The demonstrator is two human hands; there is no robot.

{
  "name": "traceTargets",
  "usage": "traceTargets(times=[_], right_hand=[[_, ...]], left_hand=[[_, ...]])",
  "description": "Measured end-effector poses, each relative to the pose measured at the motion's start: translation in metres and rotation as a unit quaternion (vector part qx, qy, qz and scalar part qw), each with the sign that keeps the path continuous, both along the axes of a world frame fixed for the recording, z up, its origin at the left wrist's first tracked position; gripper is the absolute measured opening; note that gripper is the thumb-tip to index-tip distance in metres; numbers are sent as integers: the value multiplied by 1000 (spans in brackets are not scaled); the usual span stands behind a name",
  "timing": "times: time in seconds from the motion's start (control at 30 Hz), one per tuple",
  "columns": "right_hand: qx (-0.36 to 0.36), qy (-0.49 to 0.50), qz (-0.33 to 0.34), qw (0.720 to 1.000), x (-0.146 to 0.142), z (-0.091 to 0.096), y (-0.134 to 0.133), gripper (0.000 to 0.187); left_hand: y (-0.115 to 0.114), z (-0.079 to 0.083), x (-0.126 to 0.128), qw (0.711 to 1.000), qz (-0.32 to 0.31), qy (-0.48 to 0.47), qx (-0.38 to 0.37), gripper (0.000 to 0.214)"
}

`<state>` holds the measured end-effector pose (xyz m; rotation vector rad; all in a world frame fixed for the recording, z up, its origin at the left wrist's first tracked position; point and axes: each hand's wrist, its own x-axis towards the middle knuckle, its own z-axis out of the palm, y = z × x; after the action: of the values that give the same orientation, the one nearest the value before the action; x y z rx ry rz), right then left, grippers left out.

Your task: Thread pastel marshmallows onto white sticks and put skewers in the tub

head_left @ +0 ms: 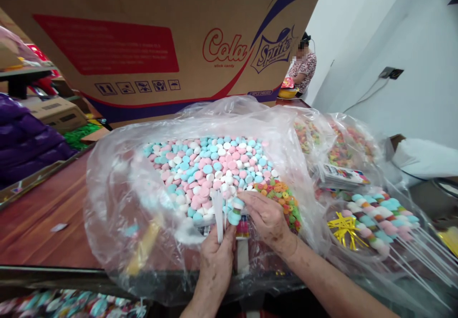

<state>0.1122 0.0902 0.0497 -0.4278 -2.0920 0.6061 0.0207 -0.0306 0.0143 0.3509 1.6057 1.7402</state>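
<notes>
My left hand (216, 257) is closed around a bundle of thin white sticks (218, 210) that point upward. Beside them it also steadies a short candy skewer (234, 215) threaded with blue, white and green-brown pieces. At the skewer's top, the fingertips of my right hand (270, 220) pinch a pale marshmallow (238, 203); they partly hide it. Behind both hands, a heap of pink, blue and white marshmallows (211, 170) lies in a large clear plastic bag (118, 165). Ring-shaped orange, green and yellow gummies (281, 198) are heaped just beyond my right hand.
A big cardboard box (143, 3) stands behind the bag. To the right lie finished candy skewers (386, 217), yellow twist ties (345, 229), a stack of printed packets (339, 174) and bagged gummies (339, 141). Another person (304, 67) sits farther back.
</notes>
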Motion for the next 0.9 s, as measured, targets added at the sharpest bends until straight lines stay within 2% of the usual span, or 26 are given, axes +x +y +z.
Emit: traceTargets(times=[0.07,0.17,0.2,0.27,0.33,0.37,0.5,0.6,0.73,0.9], right_hand=[[-8,-15,-28,999,5,8,10,39],[-21,-74,-111,991,8,19,28,31],[-14,-117,-110,987,7,21,33,26],[21,-219,-61,974,3,21,37,20],[62,-296,-16,953,-3,17,34,17],[81,-317,-14,945,-7,13,31,16],[138,-342,-84,926,-16,-6,16,14],[149,-358,-96,917,-16,-18,11,12],[134,-332,-41,933,-8,-18,12,13],[86,-314,99,940,10,-2,17,27]], left_hand=[[1,1,1,999,14,-34,6,40],[2,8,3,997,33,-69,11,43],[3,11,3,997,36,-69,11,43],[2,14,4,997,37,-67,15,43],[2,16,4,997,39,-70,19,41],[2,15,4,996,40,-71,20,40],[2,14,3,997,46,-65,13,41],[1,14,2,997,38,-61,5,42],[0,14,2,999,25,-42,6,40],[-1,9,2,998,29,-53,23,40]])
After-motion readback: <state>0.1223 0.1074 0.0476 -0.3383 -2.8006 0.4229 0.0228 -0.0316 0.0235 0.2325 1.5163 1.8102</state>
